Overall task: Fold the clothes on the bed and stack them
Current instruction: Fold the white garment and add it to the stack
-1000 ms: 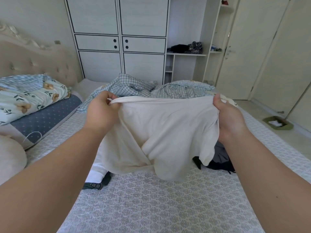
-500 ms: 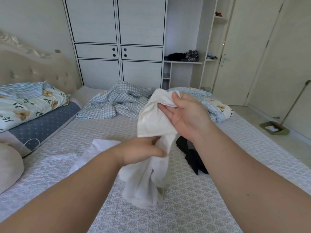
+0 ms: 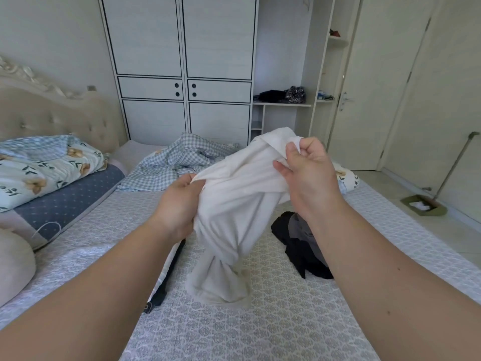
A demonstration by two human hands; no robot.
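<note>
Since half a second ago, left hand (image 3: 179,204) lifted from low centre up to mid-frame, now beside right hand (image 3: 309,173) rather than below it; white garment (image 3: 234,212) drawn wider between them. Head view: left fingers curled, pinching a bunched edge of cloth at centre; right thumb and fingers curled, pinching the top edge at upper centre-right. Hanging twisted from both grips, lower end resting on patterned bed cover (image 3: 260,329) at lower centre. Dark clothes (image 3: 294,238) heaped on the cover right of centre, partly behind right forearm. Dark strap-like item (image 3: 164,285) lying just left of the hanging cloth. Checked quilt (image 3: 179,165) crumpled behind, white wardrobe (image 3: 182,61) at upper centre.
</note>
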